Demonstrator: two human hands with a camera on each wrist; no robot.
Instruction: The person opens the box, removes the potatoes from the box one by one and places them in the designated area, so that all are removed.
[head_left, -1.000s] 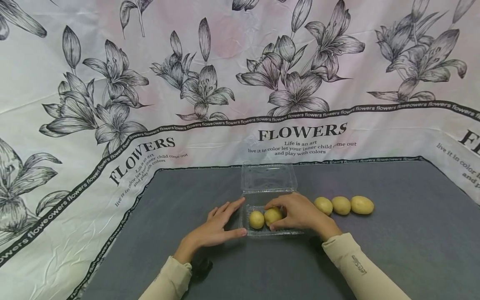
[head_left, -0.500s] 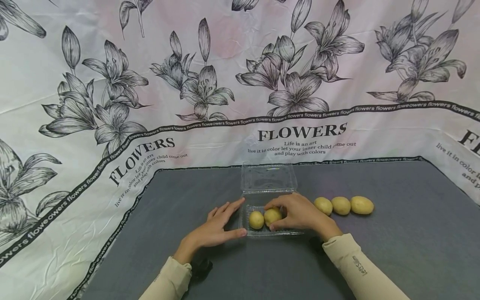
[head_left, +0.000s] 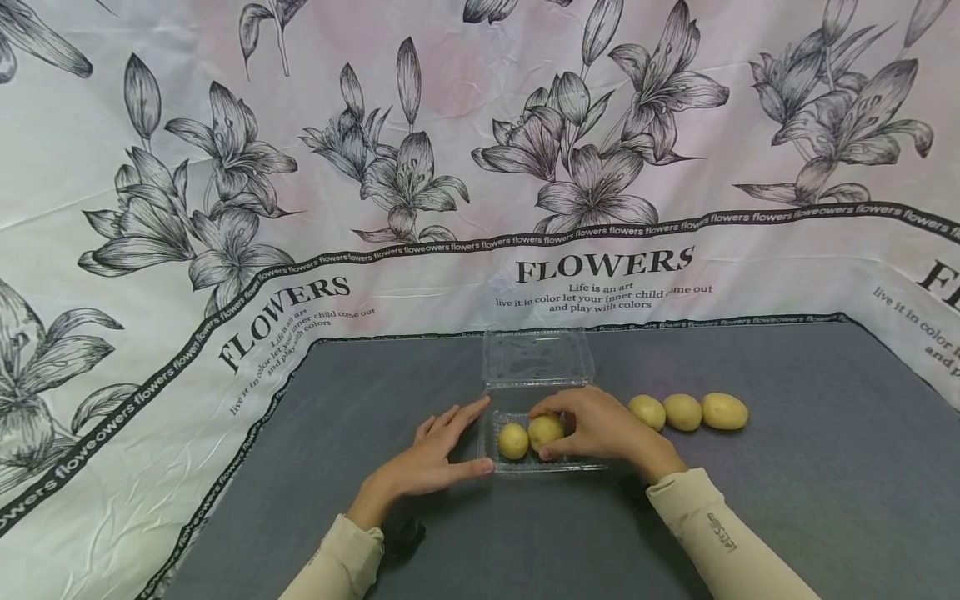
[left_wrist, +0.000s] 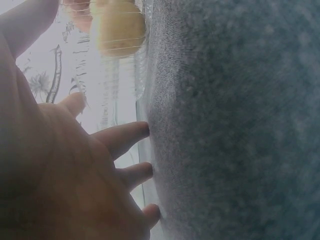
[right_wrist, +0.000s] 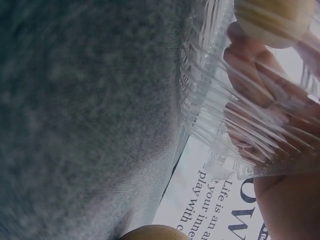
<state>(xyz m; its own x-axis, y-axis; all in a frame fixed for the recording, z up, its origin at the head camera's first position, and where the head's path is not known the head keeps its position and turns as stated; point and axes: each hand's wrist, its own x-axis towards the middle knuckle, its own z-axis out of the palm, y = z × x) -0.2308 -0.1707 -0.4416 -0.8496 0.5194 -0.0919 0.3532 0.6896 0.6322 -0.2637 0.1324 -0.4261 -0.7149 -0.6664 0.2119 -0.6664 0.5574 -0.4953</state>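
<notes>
A clear plastic clamshell container (head_left: 538, 358) lies on the table with its lid folded back. One yellow potato (head_left: 513, 441) sits inside at the left. Beside it, the fingers and thumb of my right hand (head_left: 603, 423) grip a second potato (head_left: 546, 432) within the container. The right wrist view shows that potato (right_wrist: 275, 22) and the curled fingers through the ribbed plastic wall. My left hand (head_left: 423, 462) is spread at the container's left side, thumb at the front corner and fingers reaching toward the back. Its fingers look straight in the left wrist view.
To the right of my right hand, three more potatoes (head_left: 682, 412) stand in a row on the grey tabletop (head_left: 810, 500). A white cloth printed with flowers and lettering (head_left: 600, 267) hangs behind the table and along its left side.
</notes>
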